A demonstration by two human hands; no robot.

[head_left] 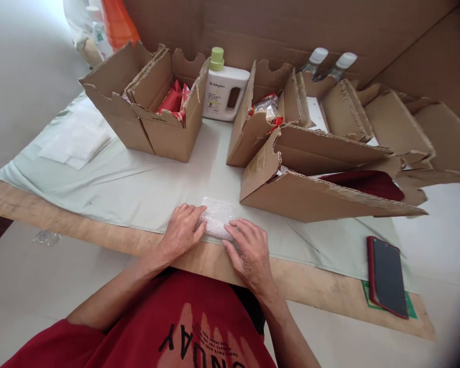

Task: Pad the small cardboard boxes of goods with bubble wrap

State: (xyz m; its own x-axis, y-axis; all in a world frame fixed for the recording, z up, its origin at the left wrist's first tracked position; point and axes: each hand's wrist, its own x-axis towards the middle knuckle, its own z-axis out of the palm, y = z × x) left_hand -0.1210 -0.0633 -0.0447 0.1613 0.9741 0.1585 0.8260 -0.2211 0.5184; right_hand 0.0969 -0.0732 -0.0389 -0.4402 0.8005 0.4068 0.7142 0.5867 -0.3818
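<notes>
A small piece of clear bubble wrap [216,212] lies on the cloth near the table's front edge, its near part looking folded or rolled. Whether anything is inside it, I cannot tell. At its left end my left hand [183,230] grips the edge with thumb and fingers. My right hand [250,249] holds the right end, fingertips on the wrap and the thumb just below. Both hands rest low, close to the cloth.
Cut cardboard boxes [168,133] holding red packets stand at the back left. A white detergent bottle [224,94] is behind. More boxes [314,197] crowd the right, before two white-capped bottles [345,61]. Plastic sheets [76,135] lie left; a phone [387,276] lies right.
</notes>
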